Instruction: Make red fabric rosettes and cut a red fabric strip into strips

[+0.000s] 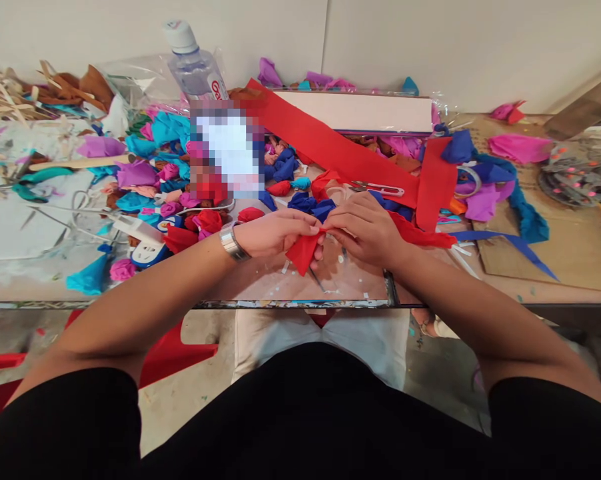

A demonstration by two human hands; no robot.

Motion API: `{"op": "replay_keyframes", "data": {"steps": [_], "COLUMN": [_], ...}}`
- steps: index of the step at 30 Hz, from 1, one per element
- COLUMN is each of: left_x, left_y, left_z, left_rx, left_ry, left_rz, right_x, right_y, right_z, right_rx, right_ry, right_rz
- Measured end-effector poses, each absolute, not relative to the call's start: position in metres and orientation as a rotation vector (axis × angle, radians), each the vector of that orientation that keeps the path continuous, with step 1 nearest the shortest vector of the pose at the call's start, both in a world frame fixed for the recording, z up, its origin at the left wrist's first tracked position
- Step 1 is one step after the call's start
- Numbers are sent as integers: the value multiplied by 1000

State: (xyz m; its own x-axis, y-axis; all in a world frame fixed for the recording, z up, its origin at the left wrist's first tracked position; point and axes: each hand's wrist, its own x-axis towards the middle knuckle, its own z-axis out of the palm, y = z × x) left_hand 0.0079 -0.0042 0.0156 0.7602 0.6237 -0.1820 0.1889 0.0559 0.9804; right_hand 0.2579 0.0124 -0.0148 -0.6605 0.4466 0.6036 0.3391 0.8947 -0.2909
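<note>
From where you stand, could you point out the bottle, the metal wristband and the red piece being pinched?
Bottle (196, 69): head view, clear body below cap.
Metal wristband (232, 242): head view, outer face.
Red piece (301, 253): head view, hanging flap.

The person wears a plain black top with short, loose sleeves, filling the bottom of the frame. Pale, off-white trousers show at lower centre. A shiny, silver-coloured metal band circles the left wrist.

You are pinching a red piece
Your left hand and right hand are holding it; the white snips are lying just beyond.
</note>
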Motion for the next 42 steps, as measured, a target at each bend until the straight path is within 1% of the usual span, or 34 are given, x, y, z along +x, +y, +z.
{"op": "replay_keyframes", "data": {"steps": [5, 11, 16, 20, 24, 29, 35, 42], "left_x": [9, 8, 6, 6, 7, 8, 9, 9], "left_y": [-4, -1, 4, 0, -6, -6, -6, -4], "left_z": [15, 8, 7, 6, 1, -4, -6, -9], "left_rx": [1411, 1365, 1785, 2195, 2513, 2684, 2674, 2494], "left_ry": [696, 740, 850, 1016, 1096, 1087, 1092, 1080], "left_rz": [395, 477, 536, 754, 833, 855, 863, 977], "right_x": [261, 259, 260, 257, 252, 248, 247, 250], "right_y": [13, 13, 13, 13, 9, 6, 7, 9], "right_z": [-14, -13, -15, -19, -19, -19, -22, -22], "right_rx": [-519, -563, -597, -676, -757, -792, -818, -772], "right_ry": [-2353, -2354, -2374, -2334, -2248, -2211, -2241, -2210], "right_rz": [123, 146, 148, 139, 284, 448, 488, 240]}}
